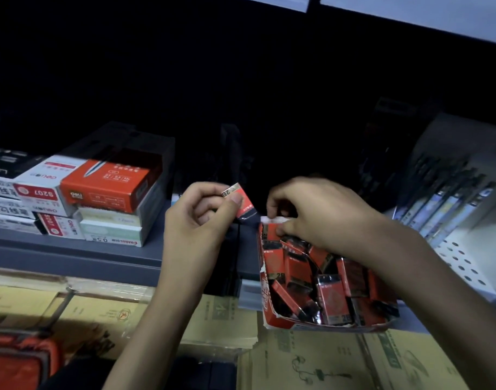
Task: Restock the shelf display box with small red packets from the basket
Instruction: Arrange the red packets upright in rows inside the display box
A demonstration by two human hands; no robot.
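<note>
An open red display box (pixel 266 302) sits on the grey shelf edge at centre right, holding several small red and black packets (pixel 329 294) in a loose jumble. My left hand (pixel 197 218) pinches one small red packet (pixel 242 202) between thumb and fingers, just left of and above the box's far end. My right hand (pixel 317 212) reaches over the far end of the box, its fingers curled on the box's white top edge or a packet there; which one I cannot tell.
Stacked stationery boxes (pixel 106 182) stand on the grey shelf (pixel 72 249) at the left. Pens (pixel 449 204) lean in a white rack at right. Cardboard cartons (pixel 325 361) lie below, and a red basket (pixel 18 358) shows at the bottom left. The shelf back is dark.
</note>
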